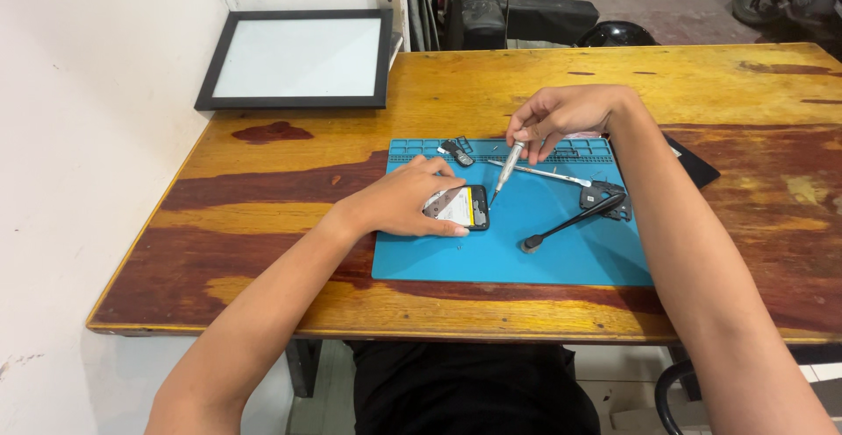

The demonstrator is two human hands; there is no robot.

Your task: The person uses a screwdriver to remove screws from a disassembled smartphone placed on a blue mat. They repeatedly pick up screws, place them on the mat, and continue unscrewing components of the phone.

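An opened phone (463, 206) with its back off lies on a blue work mat (544, 251). My left hand (405, 199) rests over the phone's left half, fingers holding it down against the mat. My right hand (568, 116) grips a silver screwdriver (507, 165) by its top, tilted down and to the left. Its tip hovers just past the phone's top right corner; whether it touches is unclear.
On the mat lie silver tweezers (545, 173), a black brush tool (572, 222), a dark phone part (608, 198) and a small black piece (457, 152). A dark flat cover (695, 165) sits under my right forearm. A framed white panel (298, 58) leans at the wooden table's (263, 207) back left.
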